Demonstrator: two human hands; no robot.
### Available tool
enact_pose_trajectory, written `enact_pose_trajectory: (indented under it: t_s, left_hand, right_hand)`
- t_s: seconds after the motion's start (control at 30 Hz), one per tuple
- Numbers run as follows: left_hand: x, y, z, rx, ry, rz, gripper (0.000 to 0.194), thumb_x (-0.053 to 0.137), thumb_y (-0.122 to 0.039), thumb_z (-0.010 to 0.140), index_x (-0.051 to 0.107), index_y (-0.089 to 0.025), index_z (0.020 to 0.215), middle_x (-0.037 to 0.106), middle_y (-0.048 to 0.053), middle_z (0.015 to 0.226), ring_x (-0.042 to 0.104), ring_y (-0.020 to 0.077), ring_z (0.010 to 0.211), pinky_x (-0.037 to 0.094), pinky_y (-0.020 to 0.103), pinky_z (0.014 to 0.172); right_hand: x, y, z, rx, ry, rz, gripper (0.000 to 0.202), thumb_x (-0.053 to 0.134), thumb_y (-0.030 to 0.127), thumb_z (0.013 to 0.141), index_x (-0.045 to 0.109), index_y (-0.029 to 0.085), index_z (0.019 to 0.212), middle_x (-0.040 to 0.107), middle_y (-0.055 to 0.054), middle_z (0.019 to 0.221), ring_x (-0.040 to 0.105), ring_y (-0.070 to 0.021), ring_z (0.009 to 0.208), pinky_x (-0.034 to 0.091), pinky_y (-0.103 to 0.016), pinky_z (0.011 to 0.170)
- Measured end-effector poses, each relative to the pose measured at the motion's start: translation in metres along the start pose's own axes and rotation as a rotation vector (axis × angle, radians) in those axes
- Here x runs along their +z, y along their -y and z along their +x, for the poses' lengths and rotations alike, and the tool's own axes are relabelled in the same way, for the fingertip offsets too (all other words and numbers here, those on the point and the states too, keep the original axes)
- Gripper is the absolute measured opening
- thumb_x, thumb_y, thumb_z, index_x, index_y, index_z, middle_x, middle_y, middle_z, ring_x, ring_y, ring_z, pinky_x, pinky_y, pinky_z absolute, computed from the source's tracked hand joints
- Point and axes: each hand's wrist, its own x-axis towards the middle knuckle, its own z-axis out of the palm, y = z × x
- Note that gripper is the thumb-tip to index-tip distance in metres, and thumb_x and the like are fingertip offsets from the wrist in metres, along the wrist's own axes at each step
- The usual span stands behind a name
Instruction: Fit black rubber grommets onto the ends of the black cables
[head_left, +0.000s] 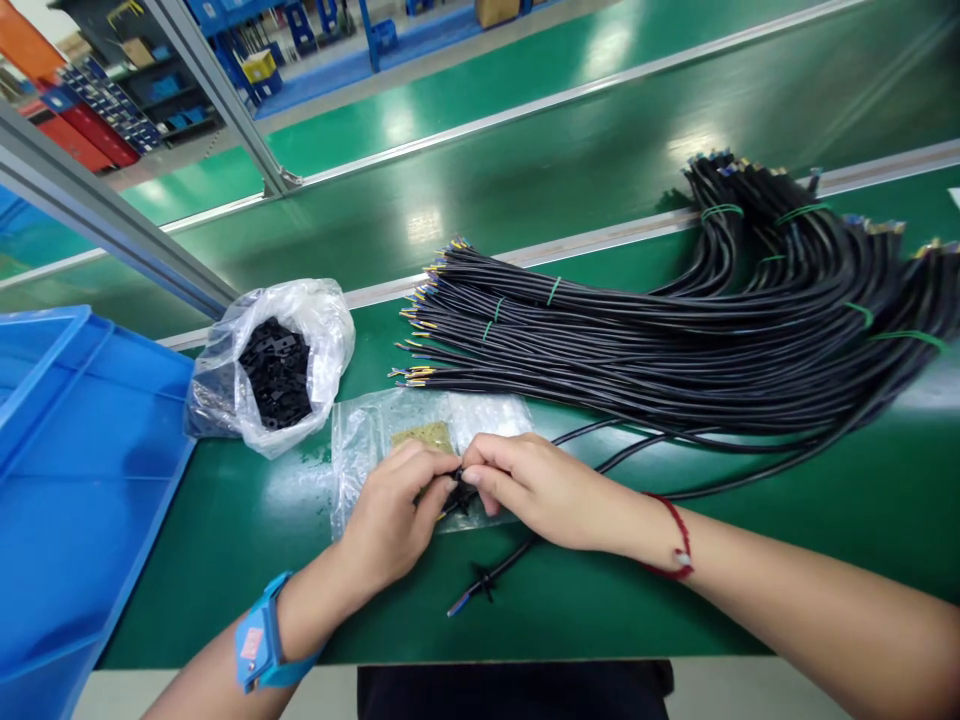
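My left hand [397, 505] and my right hand [521, 480] meet above a clear plastic bag [349, 460]. Both pinch a small black part [459, 475] between thumb and forefinger; its exact shape is mostly hidden by the fingers. Just below the fingertips, more black pieces and a bit of yellow wire show against the bag. A black cable [517, 553] runs out from under my right hand toward the front of the table. Near its stripped end, a black clip-like piece [486, 580] with pointed arms sits around it.
Tied bundles of black cables [600, 340] with bare coloured wire ends cover the right and back of the green table [360, 620]. An open plastic bag of small black parts [276, 375] stands at the left, beside a large blue bin [75, 480]. A metal post [112, 210] rises behind.
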Motion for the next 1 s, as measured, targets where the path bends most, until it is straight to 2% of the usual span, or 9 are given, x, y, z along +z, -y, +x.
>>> enact_pose_trajectory:
  t_s: [0.13, 0.2, 0.27, 0.4, 0.6, 0.67, 0.8, 0.9, 1.0]
  left_hand:
    - [-0.009, -0.004, 0.001, -0.225, 0.039, -0.228, 0.022, 0.058, -0.016, 0.085, 0.052, -0.020, 0.106, 0.060, 0.003, 0.095, 0.059, 0.0138, 0.087, 0.048, 0.026, 0.078]
    - [-0.014, -0.006, 0.001, -0.352, 0.117, -0.356, 0.019, 0.059, -0.025, 0.086, 0.052, -0.019, 0.102, 0.060, 0.002, 0.087, 0.058, 0.0134, 0.078, 0.048, 0.024, 0.070]
    - [-0.016, -0.006, 0.000, -0.405, 0.145, -0.346, 0.014, 0.057, -0.031, 0.087, 0.055, -0.018, 0.093, 0.060, 0.001, 0.079, 0.057, 0.0129, 0.071, 0.046, 0.024, 0.065]
    - [-0.013, -0.006, -0.001, -0.296, 0.085, -0.136, 0.010, 0.060, -0.028, 0.087, 0.062, -0.018, 0.088, 0.067, 0.003, 0.083, 0.061, 0.0142, 0.076, 0.046, 0.025, 0.070]
    - [-0.009, -0.009, -0.003, 0.073, 0.054, 0.066, 0.007, 0.056, -0.021, 0.090, 0.061, -0.017, 0.090, 0.068, 0.004, 0.080, 0.061, 0.0148, 0.073, 0.045, 0.025, 0.068]
    - [-0.010, -0.009, -0.003, 0.117, 0.062, 0.058, 0.007, 0.055, -0.021, 0.091, 0.061, -0.016, 0.091, 0.067, 0.005, 0.079, 0.061, 0.0144, 0.072, 0.046, 0.024, 0.068]
    - [-0.017, -0.007, -0.002, -0.038, 0.116, -0.045, 0.007, 0.058, -0.024, 0.089, 0.061, -0.017, 0.089, 0.068, 0.003, 0.080, 0.062, 0.0136, 0.072, 0.045, 0.023, 0.066]
    - [-0.022, -0.008, -0.002, -0.055, 0.208, -0.065, 0.011, 0.055, -0.025, 0.090, 0.061, -0.017, 0.086, 0.067, 0.003, 0.076, 0.060, 0.0133, 0.068, 0.044, 0.024, 0.064]
    - [-0.022, -0.013, -0.003, 0.028, 0.331, -0.082, 0.012, 0.052, -0.021, 0.088, 0.061, -0.017, 0.083, 0.065, 0.004, 0.073, 0.058, 0.0140, 0.066, 0.043, 0.026, 0.064]
  right_hand:
    - [0.001, -0.007, -0.002, -0.155, -0.119, -0.151, 0.012, 0.048, 0.024, 0.095, 0.055, 0.019, 0.087, 0.065, 0.002, 0.073, 0.059, -0.0119, 0.063, 0.038, -0.024, 0.059]
    - [0.004, -0.012, -0.004, -0.255, -0.199, -0.335, 0.015, 0.047, 0.028, 0.096, 0.056, 0.018, 0.090, 0.065, 0.000, 0.073, 0.059, -0.0135, 0.061, 0.037, -0.025, 0.057]
    - [0.008, -0.016, -0.006, -0.345, -0.246, -0.494, 0.023, 0.042, 0.031, 0.099, 0.057, 0.017, 0.087, 0.063, -0.001, 0.067, 0.058, -0.0144, 0.055, 0.035, -0.027, 0.054]
    - [0.011, -0.016, -0.007, -0.344, -0.214, -0.499, 0.026, 0.039, 0.030, 0.100, 0.057, 0.016, 0.086, 0.061, -0.001, 0.063, 0.057, -0.0142, 0.053, 0.035, -0.027, 0.053]
    - [-0.002, -0.002, -0.007, 0.011, 0.154, 0.258, 0.018, 0.042, 0.026, 0.097, 0.052, 0.018, 0.084, 0.068, 0.002, 0.073, 0.050, -0.0051, 0.045, 0.040, -0.018, 0.049]
    - [-0.006, 0.001, -0.006, 0.071, 0.242, 0.401, 0.018, 0.042, 0.028, 0.096, 0.050, 0.017, 0.084, 0.068, 0.000, 0.075, 0.047, -0.0039, 0.043, 0.038, -0.017, 0.046]
    - [-0.008, 0.005, -0.009, 0.065, 0.182, 0.289, 0.014, 0.046, 0.026, 0.094, 0.052, 0.017, 0.085, 0.068, 0.001, 0.073, 0.049, -0.0049, 0.045, 0.038, -0.017, 0.046]
    - [-0.010, 0.006, -0.013, -0.042, 0.139, 0.076, 0.013, 0.051, 0.026, 0.092, 0.055, 0.018, 0.083, 0.065, 0.002, 0.068, 0.055, -0.0083, 0.054, 0.042, -0.020, 0.052]
    - [-0.015, -0.002, -0.011, -0.214, -0.107, -0.183, 0.013, 0.053, 0.029, 0.093, 0.061, 0.019, 0.089, 0.067, -0.002, 0.082, 0.061, -0.0137, 0.076, 0.048, -0.026, 0.069]
